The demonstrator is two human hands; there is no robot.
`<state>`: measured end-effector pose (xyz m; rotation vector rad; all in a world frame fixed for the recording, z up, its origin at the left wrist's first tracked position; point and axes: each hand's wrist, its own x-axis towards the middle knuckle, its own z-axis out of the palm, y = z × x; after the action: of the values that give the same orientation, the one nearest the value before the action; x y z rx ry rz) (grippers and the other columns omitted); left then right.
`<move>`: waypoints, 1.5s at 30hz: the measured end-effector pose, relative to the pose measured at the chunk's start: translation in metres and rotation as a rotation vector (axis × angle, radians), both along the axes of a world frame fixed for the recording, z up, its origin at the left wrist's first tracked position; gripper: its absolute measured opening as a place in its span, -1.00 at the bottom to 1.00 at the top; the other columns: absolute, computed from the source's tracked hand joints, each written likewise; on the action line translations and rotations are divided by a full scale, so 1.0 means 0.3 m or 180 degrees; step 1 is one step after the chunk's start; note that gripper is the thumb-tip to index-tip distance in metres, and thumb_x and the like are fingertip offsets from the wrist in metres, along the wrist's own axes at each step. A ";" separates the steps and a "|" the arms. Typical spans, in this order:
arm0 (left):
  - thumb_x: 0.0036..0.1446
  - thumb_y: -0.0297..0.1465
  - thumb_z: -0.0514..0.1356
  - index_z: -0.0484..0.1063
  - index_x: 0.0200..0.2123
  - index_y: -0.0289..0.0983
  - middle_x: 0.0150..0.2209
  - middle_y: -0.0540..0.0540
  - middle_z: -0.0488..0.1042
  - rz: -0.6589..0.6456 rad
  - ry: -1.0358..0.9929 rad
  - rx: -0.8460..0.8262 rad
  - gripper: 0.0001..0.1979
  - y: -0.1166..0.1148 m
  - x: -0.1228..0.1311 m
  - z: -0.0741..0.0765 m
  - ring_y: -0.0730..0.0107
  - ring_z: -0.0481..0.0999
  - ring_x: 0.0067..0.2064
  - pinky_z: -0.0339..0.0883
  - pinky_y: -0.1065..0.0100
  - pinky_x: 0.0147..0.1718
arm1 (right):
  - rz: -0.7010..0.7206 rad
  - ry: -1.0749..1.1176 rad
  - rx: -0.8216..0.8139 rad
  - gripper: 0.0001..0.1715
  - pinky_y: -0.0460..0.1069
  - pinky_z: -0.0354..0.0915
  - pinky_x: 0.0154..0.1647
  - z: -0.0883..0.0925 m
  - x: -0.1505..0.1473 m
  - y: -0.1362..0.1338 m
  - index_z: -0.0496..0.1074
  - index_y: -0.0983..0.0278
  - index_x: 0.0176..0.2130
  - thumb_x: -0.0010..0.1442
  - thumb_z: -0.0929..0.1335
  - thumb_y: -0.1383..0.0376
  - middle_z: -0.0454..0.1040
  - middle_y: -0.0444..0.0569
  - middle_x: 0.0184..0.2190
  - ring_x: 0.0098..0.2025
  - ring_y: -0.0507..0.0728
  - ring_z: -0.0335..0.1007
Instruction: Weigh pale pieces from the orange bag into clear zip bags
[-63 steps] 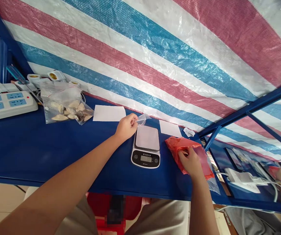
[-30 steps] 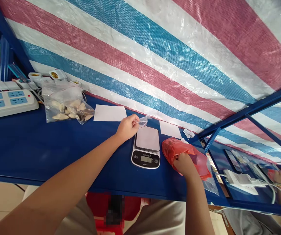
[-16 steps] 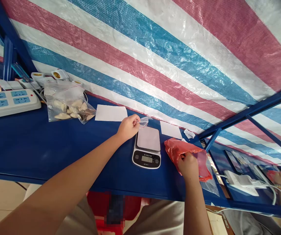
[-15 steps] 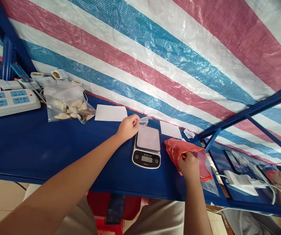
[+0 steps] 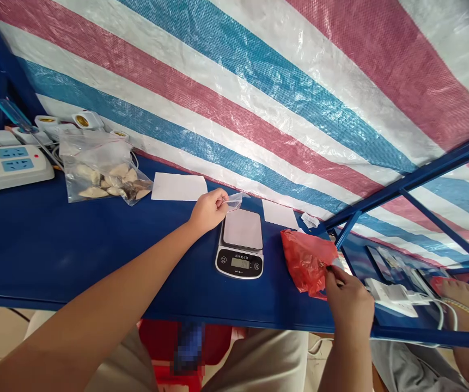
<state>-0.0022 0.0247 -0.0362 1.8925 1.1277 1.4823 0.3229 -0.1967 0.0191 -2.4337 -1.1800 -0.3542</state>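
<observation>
My left hand [image 5: 207, 209] is closed in a pinch on a small clear plastic bag [image 5: 235, 200], holding it just above the far left corner of a small digital scale [image 5: 241, 244] on the blue shelf [image 5: 74, 256]. My right hand [image 5: 347, 302] is closed at the shelf's front right edge, pinching something small and pale beside the mouth of a crumpled red plastic bag [image 5: 306, 261]. What it pinches is too small to name.
A clear bag of pale pieces [image 5: 101, 174] and a white power strip [image 5: 7, 166] lie at the left. Two white paper slips [image 5: 178, 187] [image 5: 280, 214] lie near the striped tarp [image 5: 259, 98]. Another person's hand [image 5: 463, 296] is at the far right by a white adapter [image 5: 391, 296].
My right hand has pulled back out of the red bag toward the shelf's front edge, now pinching something small. The red bag has slumped. My left hand still holds the clear bag.
</observation>
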 end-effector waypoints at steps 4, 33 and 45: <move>0.01 -0.56 0.12 0.34 -0.42 -0.21 -0.60 0.15 0.05 0.0044 -0.0004 -0.0006 -0.88 -0.001 -0.002 0.002 0.49 0.15 -0.56 0.10 0.39 -0.48 | -0.0278 -0.0163 0.0145 -0.56 0.09 0.26 -0.31 -0.025 0.037 -0.092 0.69 0.18 -0.12 0.23 0.32 0.05 0.61 0.09 -0.27 -0.27 0.31 0.51; 0.01 -0.61 0.13 0.36 -0.39 -0.24 -0.51 0.12 0.16 0.0045 -0.0460 0.0323 -0.84 -0.024 -0.015 0.051 0.52 0.22 -0.48 0.13 0.42 -0.44 | 0.3277 0.3806 0.0879 -0.82 0.01 0.47 -0.37 0.077 -0.505 0.379 0.67 0.13 -0.23 0.09 0.56 0.21 0.64 -0.07 -0.24 -0.39 0.09 0.49; 0.00 -0.49 0.27 0.39 -0.22 -0.22 -0.41 0.14 0.23 -0.0703 -0.1502 -0.0913 -0.76 -0.012 -0.050 0.091 0.64 0.28 -0.58 0.18 0.46 -0.59 | 0.3316 0.2960 -0.0283 -0.67 0.01 0.51 -0.23 0.193 -0.606 0.686 0.69 0.22 -0.25 0.01 0.56 0.09 0.65 -0.02 -0.24 -0.22 0.16 0.55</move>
<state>-0.0174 0.0212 -0.0088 1.3311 0.8270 1.4485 0.1411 0.0092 0.0770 -1.3584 -1.6979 1.0094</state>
